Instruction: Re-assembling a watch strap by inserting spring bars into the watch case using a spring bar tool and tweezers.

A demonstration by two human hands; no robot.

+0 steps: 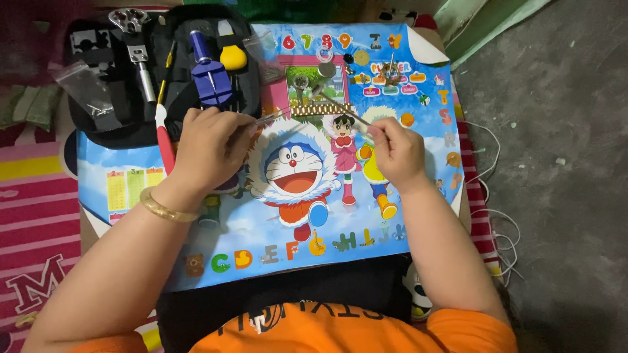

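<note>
Head view, nearest first: above an orange shirt (pixel 353 330), a cartoon-printed mat (pixel 275 252) with coloured letters covers the low table, and both forearms reach up over it. Left hand (pixel 210 147), gold bangle (pixel 167 209) on its wrist, is clenched around a thin metal tool (pixel 269 118) jutting right from its fingertips toward the gold watch band (pixel 320 109); right hand (pixel 396 151) pinches a slim metal pick (pixel 343 110) whose tip meets that band. The band lies flat just beyond and between both sets of fingers, touched only by the tools; farther off sits a black tool case (pixel 131 72) holding a blue-handled tool (pixel 208 68)
</note>
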